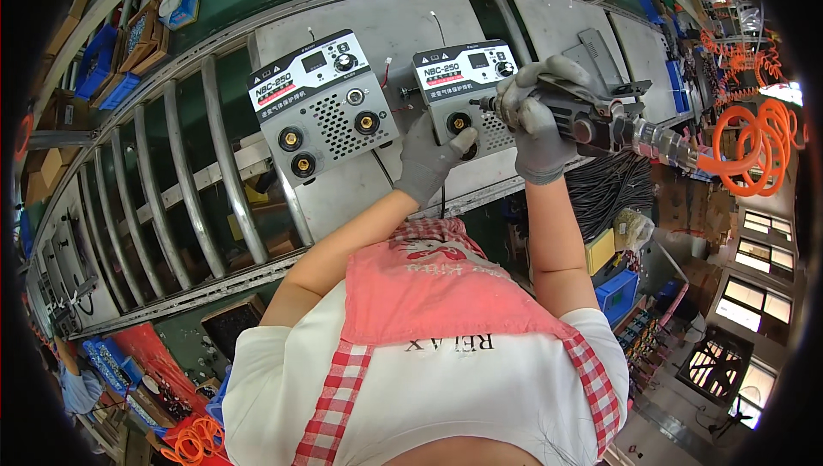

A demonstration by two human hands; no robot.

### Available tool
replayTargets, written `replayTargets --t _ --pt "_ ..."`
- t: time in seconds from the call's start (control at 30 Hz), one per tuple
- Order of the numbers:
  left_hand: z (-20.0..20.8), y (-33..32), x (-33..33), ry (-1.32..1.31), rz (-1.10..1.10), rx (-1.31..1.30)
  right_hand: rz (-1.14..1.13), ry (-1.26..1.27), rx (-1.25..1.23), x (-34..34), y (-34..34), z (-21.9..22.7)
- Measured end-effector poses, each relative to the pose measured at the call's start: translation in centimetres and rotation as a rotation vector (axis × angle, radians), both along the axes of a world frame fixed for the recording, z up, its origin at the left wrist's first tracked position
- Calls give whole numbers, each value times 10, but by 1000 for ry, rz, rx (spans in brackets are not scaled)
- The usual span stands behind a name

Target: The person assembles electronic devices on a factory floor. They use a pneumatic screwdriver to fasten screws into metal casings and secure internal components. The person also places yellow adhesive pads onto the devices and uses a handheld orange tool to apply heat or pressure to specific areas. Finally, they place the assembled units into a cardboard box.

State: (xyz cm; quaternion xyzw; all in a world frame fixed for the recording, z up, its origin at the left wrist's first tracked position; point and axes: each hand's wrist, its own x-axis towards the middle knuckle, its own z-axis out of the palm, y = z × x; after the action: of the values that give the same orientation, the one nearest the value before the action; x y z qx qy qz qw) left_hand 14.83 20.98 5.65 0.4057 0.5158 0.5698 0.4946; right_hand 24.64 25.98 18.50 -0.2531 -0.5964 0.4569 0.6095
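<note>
Conveyor (233, 162) ahead, the right hand (538, 114) grips (partly hiding) a tool (585, 127).

I log left hand (431, 160) and right hand (542, 133), both gloved in grey; white shirt (463, 397), short sleeves (261, 363), dark lettering (450, 344); pink apron bib (429, 296), red-and-pale print (439, 252); apron straps (337, 397), red-and-white check.

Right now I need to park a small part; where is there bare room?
Bare: the grey board between the left machine and the apron, and a patch behind the machines beside a thin wire. Crowded: the right machine, with the left hand, right hand and power tool at it.
</note>
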Motion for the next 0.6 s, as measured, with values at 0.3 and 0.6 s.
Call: replayTargets --t 0.3,0.6 --pt "97 -68 -22 -282 -604 -101 -188 -192 882 39 -59 20" --pt "58 -79 21 -164 -415 22 9 -941 -704 66 -191 -42"
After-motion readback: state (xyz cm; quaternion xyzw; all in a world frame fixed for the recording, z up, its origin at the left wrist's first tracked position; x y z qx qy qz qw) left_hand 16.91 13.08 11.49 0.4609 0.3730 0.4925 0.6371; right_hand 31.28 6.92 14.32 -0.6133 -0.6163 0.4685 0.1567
